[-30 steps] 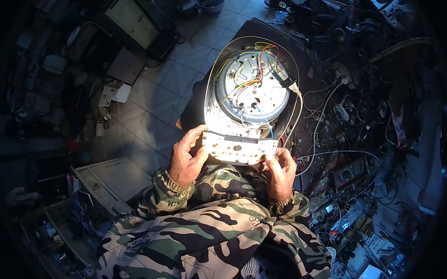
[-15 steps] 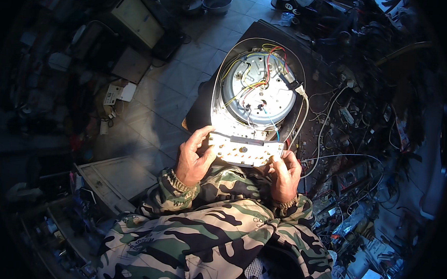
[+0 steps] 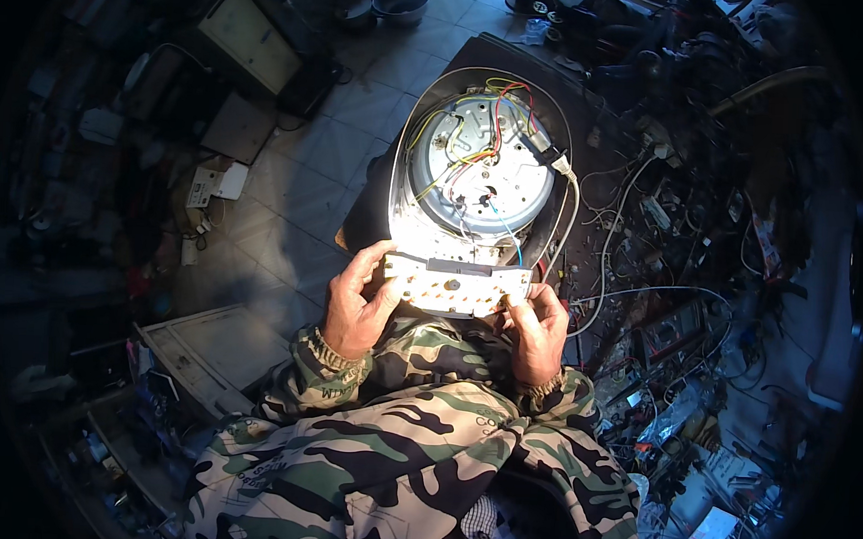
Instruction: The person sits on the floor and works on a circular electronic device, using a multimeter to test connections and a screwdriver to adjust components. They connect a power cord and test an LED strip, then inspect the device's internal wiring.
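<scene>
A pale circuit board (image 3: 459,294) with a dark strip along its far edge is held level in front of me. My left hand (image 3: 359,305) pinches its left end between thumb and fingers. At the other end my right hand (image 3: 536,332) grips the near right corner. Just beyond the board lies an opened round appliance (image 3: 524,192), its grey metal underside showing inside an oval shell. Red, yellow and blue wires (image 3: 498,129) cross that metal, and a blue one runs down toward the board. A plug on a pale cord (image 3: 561,163) rests at the appliance's right side.
The appliance sits on a dark bench top (image 3: 486,55). To the right, cables and small parts lie heaped around a boxy meter (image 3: 675,327). A pale panel (image 3: 215,343) leans at lower left. A dark pan (image 3: 400,2) stands on the tiled floor at the back.
Everything in view has shifted slightly left, appliance and hands together. The board looks tipped a little differently. Both hands keep the same hold on it.
</scene>
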### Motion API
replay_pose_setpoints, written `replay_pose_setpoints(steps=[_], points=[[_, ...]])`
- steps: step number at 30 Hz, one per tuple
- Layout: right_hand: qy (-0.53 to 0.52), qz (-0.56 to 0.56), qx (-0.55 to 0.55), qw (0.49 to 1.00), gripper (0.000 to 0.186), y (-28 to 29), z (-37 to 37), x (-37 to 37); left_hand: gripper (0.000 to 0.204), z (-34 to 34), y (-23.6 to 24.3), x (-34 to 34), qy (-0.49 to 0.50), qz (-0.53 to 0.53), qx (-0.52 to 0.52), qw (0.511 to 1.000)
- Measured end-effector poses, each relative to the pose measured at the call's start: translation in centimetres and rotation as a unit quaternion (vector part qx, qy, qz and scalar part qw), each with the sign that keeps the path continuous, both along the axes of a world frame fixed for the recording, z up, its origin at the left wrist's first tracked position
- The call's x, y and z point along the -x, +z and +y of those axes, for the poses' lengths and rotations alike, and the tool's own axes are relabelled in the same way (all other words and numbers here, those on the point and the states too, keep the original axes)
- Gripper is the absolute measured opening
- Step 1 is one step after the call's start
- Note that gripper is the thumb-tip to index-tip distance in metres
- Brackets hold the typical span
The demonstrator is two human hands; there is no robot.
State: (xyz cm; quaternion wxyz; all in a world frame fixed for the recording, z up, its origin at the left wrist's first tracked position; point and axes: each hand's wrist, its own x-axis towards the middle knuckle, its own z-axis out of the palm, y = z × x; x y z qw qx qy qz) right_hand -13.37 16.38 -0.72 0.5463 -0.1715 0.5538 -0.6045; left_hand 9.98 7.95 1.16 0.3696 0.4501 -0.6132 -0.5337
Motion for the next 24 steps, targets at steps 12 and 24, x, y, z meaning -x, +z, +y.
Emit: replay_pose_setpoints(steps=[12, 24], points=[[0.003, 0.077, -0.028, 0.997, 0.021, -0.5, 0.1, 0.1, 0.041, 0.3, 0.3, 0.0, -0.006, -0.010, -0.018, 1.000], [-0.009, 0.024, -0.025, 0.999, 0.019, 0.4, 0.0, -0.4, 0.038, 0.3, 0.7, 0.0, 0.009, 0.005, -0.035, 0.999]])
